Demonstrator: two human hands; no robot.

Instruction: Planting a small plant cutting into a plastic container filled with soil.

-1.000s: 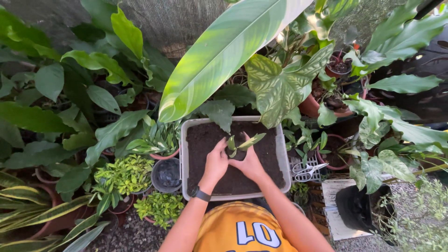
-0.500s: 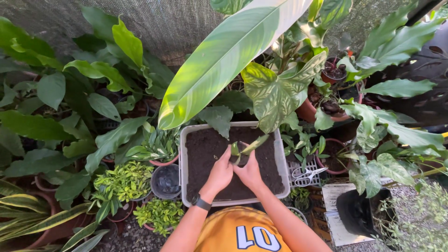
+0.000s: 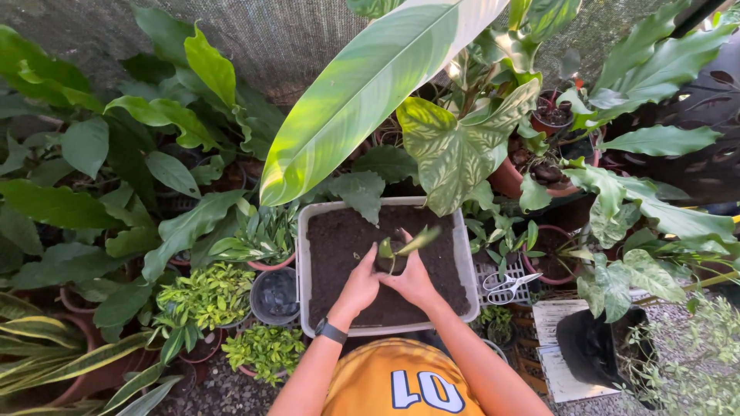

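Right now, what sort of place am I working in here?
Most likely a home garden or small plant nursery corner. Potted foliage plants crowd around a grey tub of dark soil, where your left hand and right hand set a small cutting. Scissors lie beside it.

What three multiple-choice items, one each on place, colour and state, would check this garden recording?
1. Where do the white-handled scissors lie?
A. on the white grid crate right of the rectangular grey tub of dark soil
B. in the soil
C. in the left hand

2. What colour is the person's shirt?
A. blue
B. orange-yellow
C. white

3. What are the left hand and the right hand doing?
A. resting on the tub's rim
B. holding the scissors
C. pressed together round the base of a small green-leaved cutting in the soil

Answers: 1 A, the scissors rest on the crate beside the tub. 2 B, the shirt shows orange-yellow. 3 C, both hands cup the cutting's base.
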